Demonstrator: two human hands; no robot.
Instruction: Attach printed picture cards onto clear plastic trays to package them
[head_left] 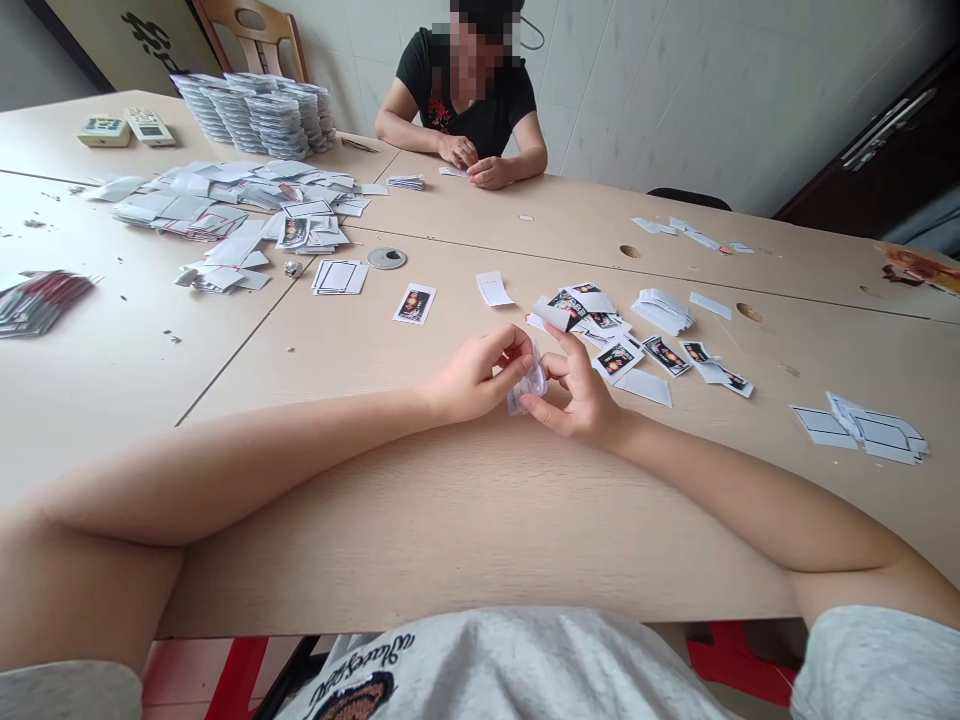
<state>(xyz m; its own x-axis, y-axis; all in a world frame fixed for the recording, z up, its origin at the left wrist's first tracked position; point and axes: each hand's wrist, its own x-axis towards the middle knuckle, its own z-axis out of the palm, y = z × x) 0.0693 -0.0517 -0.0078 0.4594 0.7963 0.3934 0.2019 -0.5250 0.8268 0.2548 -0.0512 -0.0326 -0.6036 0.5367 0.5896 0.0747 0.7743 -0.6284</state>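
My left hand [474, 378] and my right hand [576, 392] meet above the middle of the wooden table [420, 500]. Both pinch a small clear plastic case [527, 383] between their fingertips. My right hand also holds a small folded printed card [561, 308] sticking up from its fingers. Just behind my right hand lies a loose pile of small printed cards [611, 340], some face up with dark pictures, some blank side up.
A person in a black shirt [469, 100] sits across the table, hands together. Stacks of clear cases [255, 112] stand far left behind a spread of white cards [240, 205]. Two remotes [127, 128] lie at the far left. More cards [870, 430] lie at the right.
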